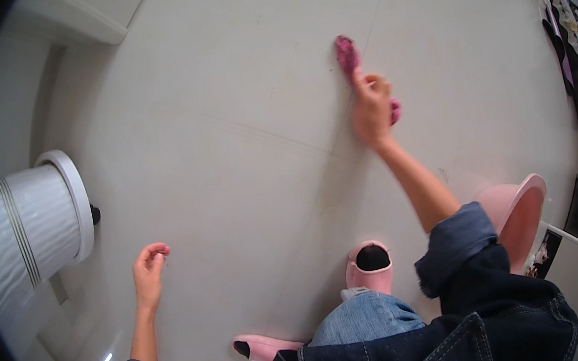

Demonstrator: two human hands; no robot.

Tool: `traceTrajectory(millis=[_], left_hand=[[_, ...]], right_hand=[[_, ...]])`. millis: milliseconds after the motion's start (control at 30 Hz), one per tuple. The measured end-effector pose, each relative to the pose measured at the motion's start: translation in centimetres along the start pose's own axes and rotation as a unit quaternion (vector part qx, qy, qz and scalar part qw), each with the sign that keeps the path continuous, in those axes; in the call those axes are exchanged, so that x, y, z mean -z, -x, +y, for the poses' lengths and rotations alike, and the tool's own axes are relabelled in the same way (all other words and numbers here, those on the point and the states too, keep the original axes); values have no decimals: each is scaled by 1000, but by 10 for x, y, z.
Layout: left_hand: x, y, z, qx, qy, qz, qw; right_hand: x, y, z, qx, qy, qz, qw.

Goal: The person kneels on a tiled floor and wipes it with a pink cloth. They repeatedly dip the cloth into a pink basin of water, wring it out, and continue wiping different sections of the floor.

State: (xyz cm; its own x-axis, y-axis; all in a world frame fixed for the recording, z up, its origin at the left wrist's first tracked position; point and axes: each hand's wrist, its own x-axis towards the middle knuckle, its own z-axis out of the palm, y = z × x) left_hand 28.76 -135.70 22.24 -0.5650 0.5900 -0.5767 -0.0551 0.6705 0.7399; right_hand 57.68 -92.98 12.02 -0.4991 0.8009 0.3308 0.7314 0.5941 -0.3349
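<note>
On the pale floor ahead lies a dark pink cloth [346,54], bunched up. My right hand [373,108] presses on it with the arm stretched forward; part of the cloth shows above the fingertips and another part beside the hand at right. The middle of the cloth is hidden under the hand. Lower left, my left hand [150,265] hangs over the floor with its fingers curled and thumb near the fingertips; whether something tiny sits between them I cannot tell.
A white ribbed bin [34,222] is at the left. Close to my right arm is a pink basin [524,222], tilted on its side. My feet wear pink slippers [369,273]. Dark furniture with cloths [569,38] lines the right edge; a white cabinet [574,259] is at lower right.
</note>
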Motion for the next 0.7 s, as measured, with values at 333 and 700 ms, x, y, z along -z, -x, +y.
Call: traceTrajectory(millis=[333, 700], left_hand=[[55, 57, 13, 42, -26, 96, 994], [9, 43, 59, -26, -76, 7, 997]], right_hand=[[-35, 165, -287, 215, -227, -232, 921], [127, 52, -111, -120, -569, -174, 795]])
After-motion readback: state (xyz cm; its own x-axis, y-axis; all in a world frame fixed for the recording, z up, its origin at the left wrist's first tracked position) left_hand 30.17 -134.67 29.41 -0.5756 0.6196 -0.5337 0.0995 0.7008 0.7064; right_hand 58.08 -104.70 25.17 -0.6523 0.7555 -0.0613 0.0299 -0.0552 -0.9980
